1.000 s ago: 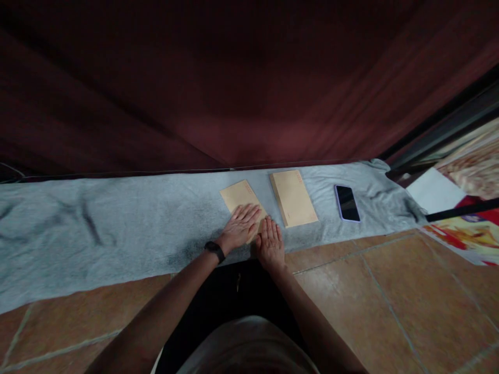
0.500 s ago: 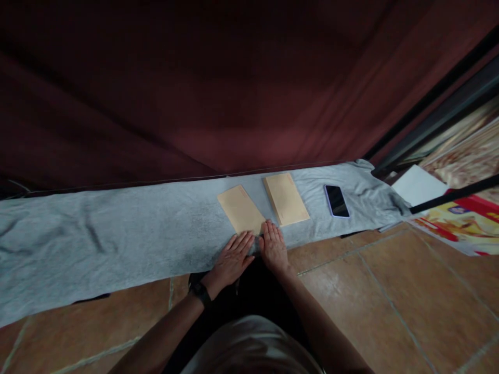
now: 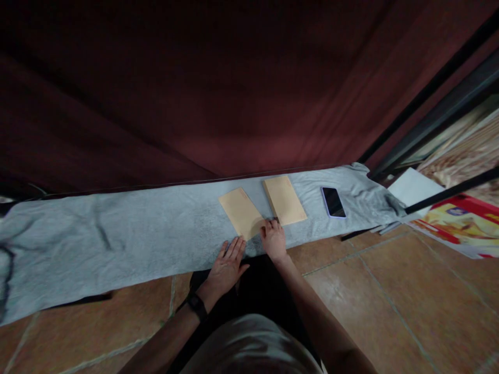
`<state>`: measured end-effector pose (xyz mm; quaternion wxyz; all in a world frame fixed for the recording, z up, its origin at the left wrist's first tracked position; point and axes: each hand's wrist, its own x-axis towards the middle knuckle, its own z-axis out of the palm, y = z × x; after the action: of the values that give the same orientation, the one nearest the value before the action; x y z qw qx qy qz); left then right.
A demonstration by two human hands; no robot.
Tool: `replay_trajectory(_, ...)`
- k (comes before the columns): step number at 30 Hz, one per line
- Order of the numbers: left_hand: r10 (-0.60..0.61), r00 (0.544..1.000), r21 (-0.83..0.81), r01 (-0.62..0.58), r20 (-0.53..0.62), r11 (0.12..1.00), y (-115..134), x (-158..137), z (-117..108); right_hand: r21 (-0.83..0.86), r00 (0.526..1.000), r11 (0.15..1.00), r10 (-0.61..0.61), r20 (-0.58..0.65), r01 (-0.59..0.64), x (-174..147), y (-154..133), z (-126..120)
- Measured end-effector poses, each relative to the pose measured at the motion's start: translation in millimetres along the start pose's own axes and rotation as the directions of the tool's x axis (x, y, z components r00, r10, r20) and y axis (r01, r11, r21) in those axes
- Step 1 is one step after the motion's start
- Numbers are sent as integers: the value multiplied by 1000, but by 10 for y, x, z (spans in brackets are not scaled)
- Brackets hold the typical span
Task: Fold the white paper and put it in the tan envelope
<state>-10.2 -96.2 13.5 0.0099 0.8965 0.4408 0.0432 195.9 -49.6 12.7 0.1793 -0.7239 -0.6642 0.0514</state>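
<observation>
A single brown paper envelope point(image 3: 240, 210) lies slanted on a grey cloth in front of me. My left hand point(image 3: 227, 266), with a dark watch on its wrist, rests flat with fingers stretched and thumb apart. Its fingertips reach the envelope's near left corner. At the near right corner, my right hand point(image 3: 274, 240) has its fingers bent and drawn together on the paper edge; the fingertips are partly hidden. Just beyond that hand, to the right, sits a thick stack of brown envelopes point(image 3: 286, 201).
The grey cloth point(image 3: 148, 228) covers a long narrow bench against a dark red curtain point(image 3: 234, 104). A phone point(image 3: 333, 202) lies right of the stack. Farther right are black metal bars, a white board point(image 3: 415, 189) and a red-and-yellow printed box point(image 3: 463, 223). Brown tiles point(image 3: 358, 291) form the floor.
My right hand's fingers have gone from stretched flat to bent at the envelope's corner. My left hand has slid slightly left and toward me, baring more of the envelope's near edge.
</observation>
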Motion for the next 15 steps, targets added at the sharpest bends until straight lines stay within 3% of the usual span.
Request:
replay_trajectory(3,-16,1000,27,16,21,1000,68,20,6,45,998,997,69,1,-69,134,-22,-15)
replay_trajectory(6,-9,999,40,7,38,999,84,27,9,260,989,956,145,-9,-138,236,31,0)
replay_trajectory(10,-1,999,26,0,48,1000,62,31,16,658,953,699,287,100,-279,319,143,45)
replay_trajectory(15,1,1000,-67,0,17,998,27,30,27,796,924,484,294,244,-364,314,146,139)
